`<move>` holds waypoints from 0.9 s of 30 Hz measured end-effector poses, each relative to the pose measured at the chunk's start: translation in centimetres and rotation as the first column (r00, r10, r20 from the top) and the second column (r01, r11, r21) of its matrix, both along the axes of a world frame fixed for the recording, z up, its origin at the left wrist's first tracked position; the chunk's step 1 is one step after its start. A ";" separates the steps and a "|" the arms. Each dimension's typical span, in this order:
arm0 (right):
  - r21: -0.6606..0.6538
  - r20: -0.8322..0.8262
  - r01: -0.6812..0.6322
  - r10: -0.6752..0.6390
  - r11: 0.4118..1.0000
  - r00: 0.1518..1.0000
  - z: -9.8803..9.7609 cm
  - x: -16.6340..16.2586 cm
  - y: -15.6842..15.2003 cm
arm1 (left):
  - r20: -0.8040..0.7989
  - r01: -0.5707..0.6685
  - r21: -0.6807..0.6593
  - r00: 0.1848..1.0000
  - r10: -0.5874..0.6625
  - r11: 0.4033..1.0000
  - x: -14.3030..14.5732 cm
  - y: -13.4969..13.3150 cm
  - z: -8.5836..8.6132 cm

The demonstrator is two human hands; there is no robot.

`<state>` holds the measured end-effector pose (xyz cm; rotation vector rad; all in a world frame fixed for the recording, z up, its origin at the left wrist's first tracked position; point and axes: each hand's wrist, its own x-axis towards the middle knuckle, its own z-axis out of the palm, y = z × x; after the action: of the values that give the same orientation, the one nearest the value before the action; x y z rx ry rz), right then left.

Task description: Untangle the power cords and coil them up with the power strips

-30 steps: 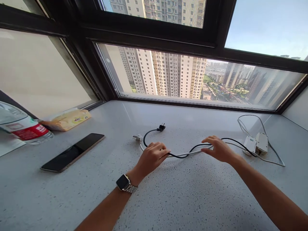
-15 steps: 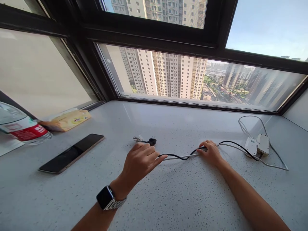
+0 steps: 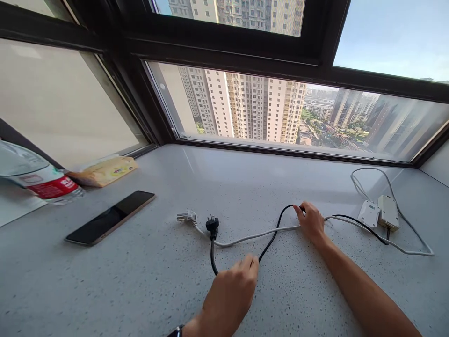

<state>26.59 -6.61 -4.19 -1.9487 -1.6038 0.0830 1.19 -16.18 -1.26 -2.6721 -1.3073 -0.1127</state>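
A black cable point(image 3: 271, 236) with a black plug point(image 3: 212, 223) lies on the speckled grey sill point(image 3: 140, 281), crossing a white cable point(image 3: 245, 238) that ends in a white plug point(image 3: 185, 217). My left hand point(image 3: 231, 292) is closed on the black cable near the front, with the plug end curving up past it. My right hand point(image 3: 310, 221) pinches the black cable further right, where it loops. Both cables run right to two white adapter boxes point(image 3: 379, 213).
A dark phone point(image 3: 110, 218) lies face up at the left. Behind it are a tissue pack point(image 3: 105, 171) and a plastic water bottle point(image 3: 38, 182) on its side. The window frame point(image 3: 280, 152) borders the sill's far edge. A white wire loops behind the adapters.
My left hand has drawn back toward me, pulling the black cable with it. The black plug has swung away from the white plug and the black cable now forms a loop. My right hand shifted slightly right.
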 end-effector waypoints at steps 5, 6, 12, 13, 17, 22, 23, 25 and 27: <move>0.229 0.020 -0.042 0.038 0.973 0.999 -0.5 0.2 0.3 | -0.012 0.092 -0.133 0.995 -0.094 0.987 1.4 2.2 2.2; 0.288 0.063 -0.071 0.055 0.955 0.996 -0.5 0.1 0.2 | -0.002 0.104 -0.166 0.994 -0.105 0.981 1.3 3.2 3.0; 0.405 0.284 -0.266 0.157 0.875 0.946 -0.2 -0.8 -0.4 | -0.112 0.083 -0.284 0.987 -0.120 0.955 -0.2 8.5 5.3; 0.401 0.301 -0.284 0.168 0.871 0.939 -0.1 -0.9 -0.5 | -0.136 0.101 -0.291 0.980 -0.146 0.951 -0.3 9.0 5.2; 0.363 0.350 -0.440 0.318 0.821 0.881 0.6 -1.5 -0.9 | -0.131 0.188 -0.232 0.966 -0.222 0.955 0.3 10.3 4.0; 0.222 0.348 -0.675 0.590 0.703 0.728 1.1 -2.8 -1.7 | -0.040 0.213 -0.153 0.974 -0.222 0.965 1.2 10.8 2.9; 0.175 0.329 -0.699 0.628 0.693 0.705 1.2 -3.0 -1.8 | -0.029 0.216 -0.156 0.974 -0.223 0.964 1.0 10.9 2.9; 0.084 0.281 -0.728 0.685 0.681 0.673 1.2 -3.3 -2.0 | 0.004 0.211 -0.145 0.977 -0.212 0.967 0.4 11.0 2.9; 0.025 0.233 -0.727 0.703 0.686 0.672 1.2 -3.4 -2.0 | 0.052 0.171 -0.115 0.985 -0.166 0.979 -0.7 11.5 2.8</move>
<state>23.22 -8.59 -2.96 -1.1449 -2.3840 0.1004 0.45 -4.68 1.55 -2.8943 -1.1294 -0.1155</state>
